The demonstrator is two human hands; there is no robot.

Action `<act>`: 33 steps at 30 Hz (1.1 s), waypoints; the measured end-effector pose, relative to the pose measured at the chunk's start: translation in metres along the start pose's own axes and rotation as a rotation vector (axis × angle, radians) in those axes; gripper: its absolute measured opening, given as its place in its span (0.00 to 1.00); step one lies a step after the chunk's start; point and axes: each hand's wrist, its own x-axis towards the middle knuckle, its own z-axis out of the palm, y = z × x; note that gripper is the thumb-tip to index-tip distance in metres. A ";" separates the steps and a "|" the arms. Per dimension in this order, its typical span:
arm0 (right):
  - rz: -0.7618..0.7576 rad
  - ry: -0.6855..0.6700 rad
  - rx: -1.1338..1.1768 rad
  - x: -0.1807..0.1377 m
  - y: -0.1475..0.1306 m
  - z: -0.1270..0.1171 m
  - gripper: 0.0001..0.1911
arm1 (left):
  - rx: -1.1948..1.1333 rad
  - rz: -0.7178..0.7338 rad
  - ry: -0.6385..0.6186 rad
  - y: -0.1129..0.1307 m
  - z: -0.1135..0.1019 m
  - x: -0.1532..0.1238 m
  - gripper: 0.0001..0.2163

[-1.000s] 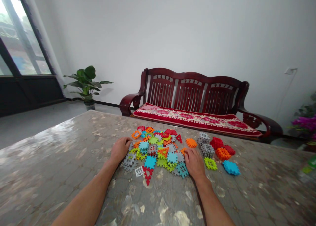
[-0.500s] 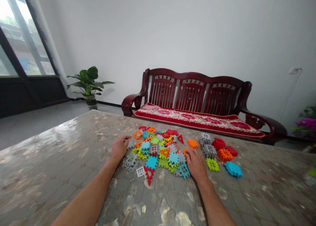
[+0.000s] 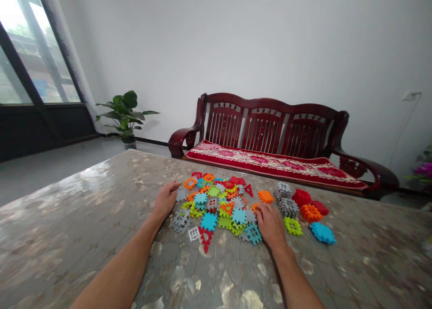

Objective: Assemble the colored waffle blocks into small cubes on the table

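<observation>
A heap of notched plastic building tiles point(image 3: 209, 221) in several colours lies on the table between my hands. My left hand point(image 3: 166, 199) rests at the heap's left edge, its fingers stretched toward a grey tile point(image 3: 181, 195); nothing shows in its grasp. On the opposite side, my right hand point(image 3: 271, 224) has bent fingers closed at a small orange tile point(image 3: 254, 208), with part of the grip hidden by the hand. Close to me, a white window-shaped piece point(image 3: 194, 234) lies beside a red triangular tile point(image 3: 206, 239).
Right of my right hand stand grey stacks point(image 3: 288, 208), red tiles point(image 3: 301, 196), orange tiles point(image 3: 311, 213), a green stack point(image 3: 293, 226) and a blue stack point(image 3: 323, 233). One orange stack point(image 3: 265, 196) sits nearer the heap. Behind the table point(image 3: 101, 219) is a wooden bench point(image 3: 263, 124).
The view has shifted slightly, so everything appears a little further right. My left hand's fingers have straightened a bit. My right hand stays at the orange tile.
</observation>
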 end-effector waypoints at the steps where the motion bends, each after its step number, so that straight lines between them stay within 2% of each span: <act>1: -0.001 -0.001 0.004 0.000 0.000 0.000 0.15 | 0.001 -0.006 0.014 -0.001 0.000 0.000 0.22; 9: -0.016 -0.006 0.046 0.001 0.002 0.001 0.16 | -0.027 -0.046 0.083 -0.001 -0.002 0.001 0.19; 14: -0.008 0.025 0.083 0.001 0.005 0.004 0.16 | -0.068 -0.048 0.027 0.004 -0.003 -0.001 0.19; 19: 0.077 0.028 0.069 0.000 0.006 0.003 0.19 | -0.028 -0.044 -0.054 0.006 -0.002 -0.001 0.18; 22: 0.110 0.004 0.035 -0.001 0.004 -0.001 0.22 | 0.015 -0.017 -0.057 0.008 0.000 -0.001 0.18; 27: 0.100 -0.024 -0.010 -0.003 0.001 -0.005 0.22 | 0.115 -0.005 -0.075 0.013 -0.001 -0.003 0.17; 33: 0.065 0.018 -0.012 -0.004 0.005 0.001 0.20 | 0.176 -0.012 -0.161 0.018 -0.002 -0.004 0.18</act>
